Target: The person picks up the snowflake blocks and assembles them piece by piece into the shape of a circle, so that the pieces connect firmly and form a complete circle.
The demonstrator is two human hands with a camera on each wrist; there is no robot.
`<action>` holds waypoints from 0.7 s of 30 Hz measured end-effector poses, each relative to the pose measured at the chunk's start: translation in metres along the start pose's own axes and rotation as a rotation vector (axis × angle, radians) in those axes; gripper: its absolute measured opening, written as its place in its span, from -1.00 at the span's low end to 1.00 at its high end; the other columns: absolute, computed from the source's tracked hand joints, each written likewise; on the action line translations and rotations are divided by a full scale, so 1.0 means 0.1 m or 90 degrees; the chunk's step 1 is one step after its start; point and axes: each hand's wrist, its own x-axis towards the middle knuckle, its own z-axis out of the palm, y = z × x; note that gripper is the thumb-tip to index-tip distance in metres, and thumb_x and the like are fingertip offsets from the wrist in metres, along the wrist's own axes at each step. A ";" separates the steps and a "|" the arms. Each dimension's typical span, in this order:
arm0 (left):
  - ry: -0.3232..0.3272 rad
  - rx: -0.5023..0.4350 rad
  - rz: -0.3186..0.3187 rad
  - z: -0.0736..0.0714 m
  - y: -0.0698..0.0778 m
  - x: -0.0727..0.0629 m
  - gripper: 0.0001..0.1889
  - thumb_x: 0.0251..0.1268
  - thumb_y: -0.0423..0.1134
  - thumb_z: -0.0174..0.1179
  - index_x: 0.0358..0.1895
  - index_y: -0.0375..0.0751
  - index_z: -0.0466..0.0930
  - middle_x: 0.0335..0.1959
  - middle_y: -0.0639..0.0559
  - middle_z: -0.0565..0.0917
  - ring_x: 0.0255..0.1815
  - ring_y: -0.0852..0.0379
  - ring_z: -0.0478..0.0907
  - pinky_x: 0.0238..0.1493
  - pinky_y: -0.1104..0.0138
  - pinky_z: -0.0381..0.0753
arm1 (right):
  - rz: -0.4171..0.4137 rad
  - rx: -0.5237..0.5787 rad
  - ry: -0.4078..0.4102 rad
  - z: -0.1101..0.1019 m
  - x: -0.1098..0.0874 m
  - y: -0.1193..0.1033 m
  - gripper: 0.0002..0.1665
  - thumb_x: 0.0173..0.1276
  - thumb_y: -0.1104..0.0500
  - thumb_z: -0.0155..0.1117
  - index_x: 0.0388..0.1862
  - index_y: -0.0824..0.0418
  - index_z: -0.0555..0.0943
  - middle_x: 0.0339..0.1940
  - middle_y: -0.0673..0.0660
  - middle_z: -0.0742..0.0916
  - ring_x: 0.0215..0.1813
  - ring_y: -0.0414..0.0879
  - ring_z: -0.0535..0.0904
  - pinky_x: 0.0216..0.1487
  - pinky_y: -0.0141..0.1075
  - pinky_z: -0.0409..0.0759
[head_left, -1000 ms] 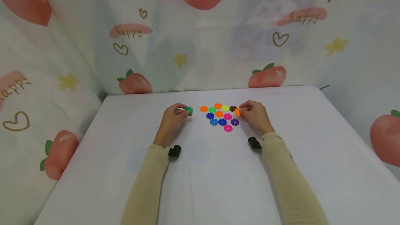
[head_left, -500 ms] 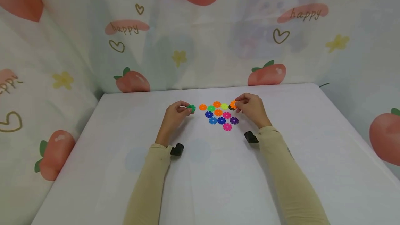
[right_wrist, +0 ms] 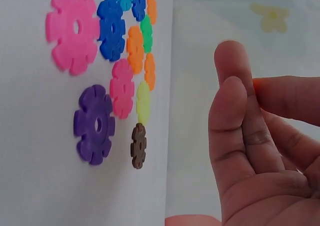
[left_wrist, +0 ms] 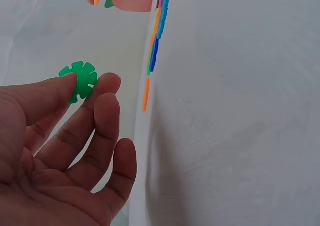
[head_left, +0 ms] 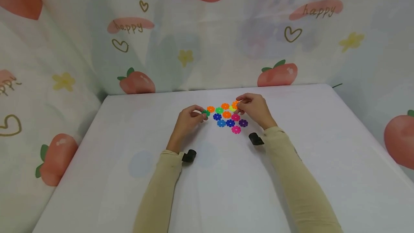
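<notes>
My left hand (head_left: 189,121) pinches a green notched plastic disc (left_wrist: 80,81) between thumb and fingers, its other fingers loosely bent. This disc is off the table, at the left side of a flat cluster of similar discs. At the cluster's back right, my right hand (head_left: 257,110) pinches an orange disc (head_left: 235,104), mostly hidden by the fingers in the right wrist view. Beneath that hand lie a yellow disc (right_wrist: 143,102) and a brown disc (right_wrist: 139,146); the brown one is covered in the head view. A purple disc (right_wrist: 95,126) lies nearby.
The cluster also has a front pink disc (head_left: 236,129), a light blue disc (head_left: 221,123), a light green disc (head_left: 219,110) and several others. A white cloth covers the table (head_left: 213,190). Printed curtains (head_left: 207,46) hang behind it and at both sides. Black cameras sit at both wrists.
My left hand has moved right with the green disc, up to the cluster's left edge. My right hand has carried the orange disc left and back, over the brown disc towards the yellow one.
</notes>
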 end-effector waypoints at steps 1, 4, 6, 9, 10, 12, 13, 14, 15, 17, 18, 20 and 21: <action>-0.003 0.000 0.000 0.01 0.01 0.00 -0.85 0.56 -0.26 0.33 0.04 -0.22 0.70 -0.22 -0.05 0.83 -0.13 -0.02 0.73 0.06 0.13 0.68 | -0.001 0.006 -0.004 0.02 0.00 -0.02 -0.67 0.60 0.27 0.24 0.21 0.44 0.65 -0.10 0.37 0.77 -0.13 0.22 0.78 0.01 -0.25 0.72; -0.008 0.004 -0.006 0.02 0.05 -0.01 -0.85 0.56 -0.25 0.33 0.04 -0.20 0.70 -0.23 -0.03 0.83 -0.13 -0.01 0.73 0.08 0.11 0.68 | -0.004 0.033 -0.021 0.08 0.01 -0.07 -0.66 0.61 0.28 0.24 0.22 0.48 0.64 -0.03 0.44 0.75 -0.16 0.14 0.81 -0.02 -0.34 0.72; -0.011 0.008 -0.008 0.03 0.08 -0.02 -0.84 0.56 -0.24 0.33 0.05 -0.20 0.69 -0.22 -0.02 0.83 -0.12 -0.01 0.72 0.09 0.11 0.68 | -0.004 0.054 -0.031 0.13 0.02 -0.11 -0.67 0.60 0.30 0.24 0.21 0.49 0.64 0.00 0.48 0.74 -0.19 0.09 0.82 -0.05 -0.34 0.73; -0.011 0.016 -0.009 0.04 0.11 -0.03 -0.84 0.55 -0.23 0.35 0.05 -0.18 0.69 -0.20 -0.02 0.82 -0.10 -0.02 0.72 0.07 0.12 0.69 | -0.004 0.073 -0.043 0.19 0.03 -0.17 -0.69 0.61 0.31 0.24 0.20 0.48 0.64 0.00 0.48 0.73 -0.23 0.05 0.83 -0.09 -0.33 0.74; -0.009 0.017 -0.010 0.05 0.12 -0.03 -0.84 0.54 -0.23 0.35 0.04 -0.18 0.70 -0.19 -0.01 0.82 -0.09 -0.02 0.72 0.05 0.12 0.69 | -0.004 0.076 -0.046 0.22 0.03 -0.19 -0.69 0.60 0.31 0.24 0.19 0.48 0.64 0.00 0.46 0.73 -0.23 0.04 0.83 -0.09 -0.33 0.75; -0.004 0.020 -0.005 0.06 0.14 -0.03 -0.85 0.52 -0.23 0.36 0.02 -0.17 0.70 -0.18 -0.02 0.82 -0.09 -0.05 0.72 0.01 0.14 0.70 | -0.009 0.081 -0.050 0.26 0.04 -0.23 -0.71 0.59 0.32 0.25 0.17 0.47 0.65 -0.03 0.42 0.74 -0.25 0.05 0.83 -0.11 -0.30 0.76; -0.001 0.021 0.000 0.06 0.14 -0.02 -0.85 0.52 -0.23 0.37 0.02 -0.17 0.70 -0.18 -0.02 0.81 -0.09 -0.05 0.72 -0.01 0.15 0.70 | -0.012 0.080 -0.053 0.27 0.04 -0.25 -0.71 0.59 0.32 0.25 0.16 0.46 0.65 -0.04 0.40 0.73 -0.25 0.05 0.83 -0.11 -0.28 0.76; 0.003 0.023 0.005 0.07 0.15 -0.02 -0.85 0.51 -0.23 0.38 0.01 -0.16 0.70 -0.17 -0.02 0.81 -0.10 -0.06 0.72 -0.04 0.16 0.70 | -0.016 0.080 -0.055 0.29 0.04 -0.27 -0.72 0.58 0.32 0.25 0.16 0.46 0.66 -0.05 0.38 0.73 -0.26 0.06 0.83 -0.12 -0.26 0.77; 0.005 0.023 0.010 0.08 0.15 -0.02 -0.85 0.50 -0.23 0.39 0.01 -0.16 0.70 -0.16 -0.03 0.81 -0.10 -0.06 0.72 -0.06 0.17 0.70 | -0.019 0.079 -0.056 0.31 0.04 -0.28 -0.72 0.57 0.33 0.25 0.14 0.46 0.66 -0.06 0.38 0.73 -0.27 0.06 0.83 -0.12 -0.24 0.77; 0.007 0.024 0.024 0.09 0.16 -0.02 -0.84 0.50 -0.24 0.39 0.00 -0.18 0.70 -0.15 -0.05 0.80 -0.10 -0.05 0.72 -0.08 0.18 0.70 | -0.024 0.080 -0.059 0.33 0.04 -0.31 -0.73 0.56 0.34 0.26 0.12 0.48 0.66 -0.07 0.38 0.73 -0.29 0.07 0.83 -0.12 -0.19 0.78; 0.008 0.026 0.030 0.10 0.17 -0.02 -0.84 0.49 -0.24 0.40 0.00 -0.19 0.70 -0.14 -0.06 0.80 -0.10 -0.05 0.71 -0.08 0.19 0.70 | -0.026 0.080 -0.062 0.35 0.04 -0.32 -0.74 0.56 0.34 0.26 0.12 0.48 0.66 -0.07 0.38 0.72 -0.30 0.07 0.83 -0.12 -0.18 0.78; 0.008 0.032 0.035 0.10 0.17 -0.02 -0.85 0.49 -0.25 0.40 -0.01 -0.19 0.69 -0.13 -0.08 0.79 -0.10 -0.03 0.71 -0.07 0.19 0.71 | -0.030 0.082 -0.069 0.38 0.04 -0.34 -0.74 0.55 0.35 0.26 0.11 0.50 0.66 -0.08 0.39 0.72 -0.32 0.06 0.83 -0.13 -0.16 0.78; 0.008 0.035 0.039 0.11 0.18 -0.02 -0.85 0.49 -0.25 0.40 -0.02 -0.20 0.69 -0.12 -0.09 0.79 -0.09 -0.03 0.71 -0.06 0.18 0.72 | -0.031 0.081 -0.072 0.39 0.04 -0.34 -0.74 0.55 0.35 0.26 0.11 0.50 0.66 -0.08 0.39 0.72 -0.33 0.05 0.83 -0.14 -0.17 0.78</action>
